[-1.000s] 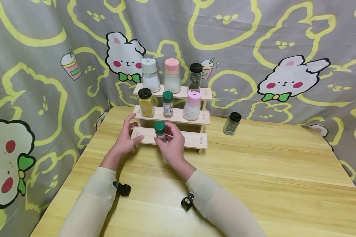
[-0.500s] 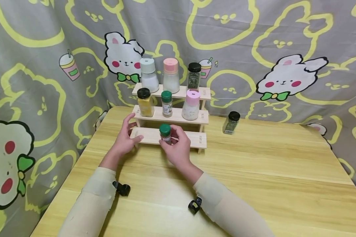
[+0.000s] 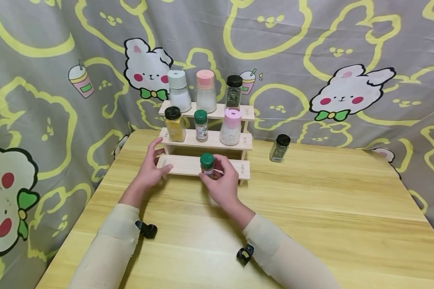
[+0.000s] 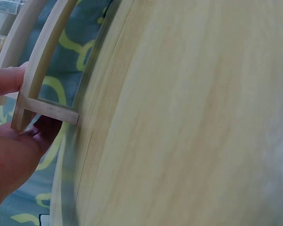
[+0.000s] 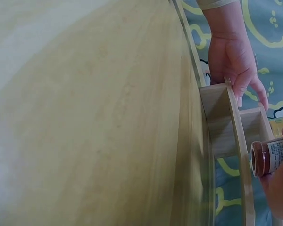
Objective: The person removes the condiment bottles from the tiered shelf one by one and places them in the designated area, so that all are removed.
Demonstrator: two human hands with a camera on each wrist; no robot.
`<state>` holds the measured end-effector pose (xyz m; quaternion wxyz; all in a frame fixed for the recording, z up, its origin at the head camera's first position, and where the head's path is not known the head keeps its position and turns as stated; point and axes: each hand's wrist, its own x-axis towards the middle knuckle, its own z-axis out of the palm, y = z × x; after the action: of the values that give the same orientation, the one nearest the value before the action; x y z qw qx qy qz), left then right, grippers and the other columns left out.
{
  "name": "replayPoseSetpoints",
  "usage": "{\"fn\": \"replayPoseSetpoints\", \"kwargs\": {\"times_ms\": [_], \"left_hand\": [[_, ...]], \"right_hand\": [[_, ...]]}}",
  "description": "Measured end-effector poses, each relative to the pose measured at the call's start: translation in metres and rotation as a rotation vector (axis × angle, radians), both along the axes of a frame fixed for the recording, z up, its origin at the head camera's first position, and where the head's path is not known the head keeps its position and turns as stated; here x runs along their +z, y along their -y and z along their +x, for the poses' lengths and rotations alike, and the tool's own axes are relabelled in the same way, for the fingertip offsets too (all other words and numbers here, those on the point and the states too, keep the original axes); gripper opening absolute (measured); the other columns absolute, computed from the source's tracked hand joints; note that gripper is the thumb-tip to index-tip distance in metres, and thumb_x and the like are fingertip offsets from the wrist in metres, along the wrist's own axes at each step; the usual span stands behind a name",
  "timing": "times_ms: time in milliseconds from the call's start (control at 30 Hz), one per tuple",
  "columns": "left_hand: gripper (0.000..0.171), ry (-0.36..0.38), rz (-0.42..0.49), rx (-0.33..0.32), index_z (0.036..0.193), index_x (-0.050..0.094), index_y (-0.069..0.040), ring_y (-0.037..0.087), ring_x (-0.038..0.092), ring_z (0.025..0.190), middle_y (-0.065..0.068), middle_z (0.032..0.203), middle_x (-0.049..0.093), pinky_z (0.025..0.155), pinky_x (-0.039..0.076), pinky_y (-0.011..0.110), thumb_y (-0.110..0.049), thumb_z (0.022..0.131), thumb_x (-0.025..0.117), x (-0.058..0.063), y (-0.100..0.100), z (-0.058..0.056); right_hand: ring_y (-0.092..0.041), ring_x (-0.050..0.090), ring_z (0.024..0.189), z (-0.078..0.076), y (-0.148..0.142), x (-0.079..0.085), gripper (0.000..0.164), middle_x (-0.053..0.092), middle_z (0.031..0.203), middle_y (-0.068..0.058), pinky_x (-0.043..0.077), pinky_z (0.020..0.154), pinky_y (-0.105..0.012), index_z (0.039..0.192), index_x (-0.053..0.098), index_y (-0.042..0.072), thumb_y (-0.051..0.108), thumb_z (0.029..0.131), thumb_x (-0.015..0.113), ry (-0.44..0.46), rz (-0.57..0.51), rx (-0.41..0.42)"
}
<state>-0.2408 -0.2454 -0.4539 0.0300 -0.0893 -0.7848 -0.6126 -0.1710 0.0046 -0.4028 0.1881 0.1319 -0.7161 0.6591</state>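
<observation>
My right hand [image 3: 225,181] pinches a small green-capped spice jar [image 3: 207,162] between thumb and fingers, over the right half of the rack's lowest step. In the right wrist view the jar [image 5: 273,154] shows reddish-brown contents and a printed label; its base looks apart from the step. My left hand [image 3: 150,170] grips the left end of the three-step wooden spice rack [image 3: 184,165], thumb on top of the lowest step. In the left wrist view the left hand [image 4: 12,150] holds the step's end, some fingers hidden behind the wood.
The middle step bears a yellow spice jar [image 3: 175,127], a green-capped jar [image 3: 201,130] and a pink-capped shaker [image 3: 231,132]. Above stand a white-capped shaker [image 3: 179,96], a coral-capped shaker [image 3: 206,96] and a black-capped jar [image 3: 233,94]. Another black-capped jar [image 3: 280,149] stands right on the table [image 3: 329,200].
My right hand has carried the green-capped jar to the right along the lowest step and slightly toward me. The left hand keeps its grip on the rack.
</observation>
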Motion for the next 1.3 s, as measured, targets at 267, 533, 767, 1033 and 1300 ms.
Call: {"fn": "replayPoseSetpoints", "kwargs": {"times_ms": [267,533,767,1033,1300], "left_hand": [[0.095,-0.004,-0.008,-0.003,0.158,0.015,-0.029,0.043,0.037,0.133,0.026,0.15,0.032,0.105,0.034,0.057,0.013,0.089,0.064,-0.001,0.001,0.0],[0.096,0.003,-0.006,-0.009,0.158,0.015,-0.029,0.045,0.039,0.132,0.028,0.149,0.033,0.103,0.036,0.057,0.013,0.089,0.065,0.0,0.0,-0.001],[0.094,0.002,-0.005,-0.01,0.159,0.013,-0.022,0.047,0.036,0.133,0.03,0.15,0.031,0.105,0.032,0.058,0.015,0.088,0.063,0.0,0.001,-0.002],[0.095,-0.004,-0.021,-0.005,0.158,0.014,-0.026,0.045,0.04,0.131,0.028,0.148,0.035,0.103,0.036,0.056,0.014,0.088,0.064,-0.002,0.001,-0.003],[0.094,-0.002,-0.032,0.003,0.158,0.015,-0.028,0.045,0.041,0.13,0.028,0.148,0.035,0.104,0.035,0.057,0.013,0.089,0.065,-0.002,0.0,-0.002]], "right_hand": [[-0.038,0.066,0.09,0.007,-0.009,-0.003,0.045,0.065,0.1,-0.021,0.055,0.081,-0.051,0.112,0.061,-0.008,-0.019,0.072,0.079,-0.025,-0.034,0.034],[-0.036,0.066,0.09,0.015,-0.031,-0.002,0.047,0.067,0.1,-0.017,0.055,0.081,-0.051,0.114,0.062,-0.007,-0.019,0.071,0.08,-0.036,-0.019,-0.002],[-0.034,0.065,0.089,0.022,-0.057,0.002,0.047,0.068,0.098,-0.015,0.056,0.079,-0.048,0.112,0.063,-0.005,-0.018,0.071,0.08,-0.011,0.008,-0.061],[-0.036,0.064,0.09,0.025,-0.074,0.003,0.049,0.067,0.1,-0.017,0.056,0.081,-0.045,0.113,0.062,-0.007,-0.02,0.069,0.081,0.002,0.007,-0.086],[-0.032,0.064,0.091,0.026,-0.086,0.002,0.048,0.066,0.101,-0.017,0.056,0.082,-0.042,0.112,0.062,-0.008,-0.021,0.069,0.08,-0.012,0.001,-0.104]]}}
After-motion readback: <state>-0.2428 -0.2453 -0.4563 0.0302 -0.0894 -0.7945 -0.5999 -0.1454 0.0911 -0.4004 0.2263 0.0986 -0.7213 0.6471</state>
